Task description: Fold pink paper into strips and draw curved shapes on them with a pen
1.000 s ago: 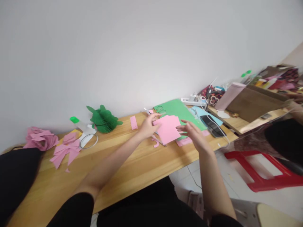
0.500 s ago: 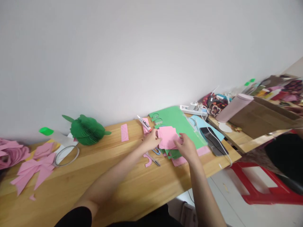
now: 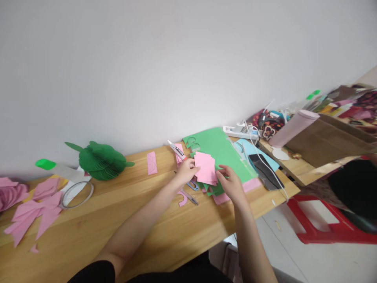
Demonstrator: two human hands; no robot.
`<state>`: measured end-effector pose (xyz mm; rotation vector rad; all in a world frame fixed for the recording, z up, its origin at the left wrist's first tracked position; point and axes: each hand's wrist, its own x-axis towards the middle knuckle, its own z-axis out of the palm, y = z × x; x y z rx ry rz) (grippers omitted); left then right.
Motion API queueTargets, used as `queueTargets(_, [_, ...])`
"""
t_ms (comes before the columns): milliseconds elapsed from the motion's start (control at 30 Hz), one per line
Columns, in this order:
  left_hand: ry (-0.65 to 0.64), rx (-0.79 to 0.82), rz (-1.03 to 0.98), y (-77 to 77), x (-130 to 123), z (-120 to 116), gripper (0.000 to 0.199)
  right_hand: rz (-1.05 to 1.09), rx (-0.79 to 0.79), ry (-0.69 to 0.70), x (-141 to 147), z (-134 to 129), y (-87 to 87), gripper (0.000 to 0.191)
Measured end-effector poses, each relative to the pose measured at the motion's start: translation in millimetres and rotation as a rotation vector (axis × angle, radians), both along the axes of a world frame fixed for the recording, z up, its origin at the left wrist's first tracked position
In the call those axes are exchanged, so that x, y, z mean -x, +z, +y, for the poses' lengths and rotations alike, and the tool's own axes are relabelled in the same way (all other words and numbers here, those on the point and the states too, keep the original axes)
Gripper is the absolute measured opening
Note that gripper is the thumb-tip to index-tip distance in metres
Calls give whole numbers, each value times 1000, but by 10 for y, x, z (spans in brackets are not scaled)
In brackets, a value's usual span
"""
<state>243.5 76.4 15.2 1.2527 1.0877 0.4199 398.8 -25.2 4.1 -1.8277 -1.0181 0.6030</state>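
A stack of pink paper squares (image 3: 205, 168), its edges a little uneven, lies over the green sheets (image 3: 219, 149). My left hand (image 3: 187, 171) grips the stack's left edge, thumb on top. At the right edge is my right hand (image 3: 230, 182), its fingers apart and curved; I cannot tell if a fingertip touches the paper. Just beyond my left hand lies a glue tube (image 3: 177, 150) across a pink strip. Scissors with blue handles (image 3: 193, 185) and a curved pink scrap (image 3: 183, 199) lie below my left wrist, partly covered.
Left on the wooden table (image 3: 123, 204) are a green paper ball (image 3: 101, 160), a tape ring (image 3: 77, 194), a pink paper bow (image 3: 37, 210) and a green-capped bottle (image 3: 63, 171). To the right lie a phone (image 3: 265, 171), a cable and a power strip (image 3: 240, 132). A red stool (image 3: 318, 228) stands beyond.
My right hand has drawn back slightly from the stack, its fingers now beside the edge rather than over it. My left hand keeps its grip. The view has shifted a little.
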Motion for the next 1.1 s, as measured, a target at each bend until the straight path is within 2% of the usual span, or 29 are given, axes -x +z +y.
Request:
queueTargets(167, [29, 55, -161, 117, 322, 65, 34, 43, -27, -38, 11, -3, 48, 43])
queueTargets(300, [68, 78, -304, 275, 677, -8, 34, 105, -83, -6, 127, -13, 241, 53])
queueTargets(367, [80, 79, -343, 338, 880, -116, 41, 209, -108, 118, 282, -19, 352, 59])
queueTargets(467, [82, 93, -322, 368, 1239, -354, 51, 465, -93, 457, 667, -36, 435, 63])
queueTargets(533, [96, 86, -286, 334, 1505, -553, 46, 518, -77, 659, 994, -59, 413, 52])
queueTargets(600, [157, 43, -246, 268, 1767, -776, 39, 495, -77, 721, 1322, -92, 360, 43])
queueTargets(667, [273, -112, -143, 197, 1997, -998, 37, 491, -95, 734, 1596, -130, 314, 36])
queueTargets(700, [365, -208, -99, 170, 2095, -1097, 35, 512, -109, 767, 1702, -146, 301, 33])
queueTargets(767, [450, -327, -27, 144, 2250, -1250, 30, 554, -125, 836, 1845, -170, 286, 27])
queueTargets(867, [456, -362, -20, 140, 2390, -1352, 25, 543, -105, 905, 1942, -189, 232, 20])
queueTargets(967, [433, -306, -43, 71, 2428, -1382, 22, 530, -67, 900, 2013, -240, 87, 19])
queueTargets(1100, [511, -225, -69, -105, 2334, -1444, 28, 576, -77, 719, 2143, -354, -70, 17])
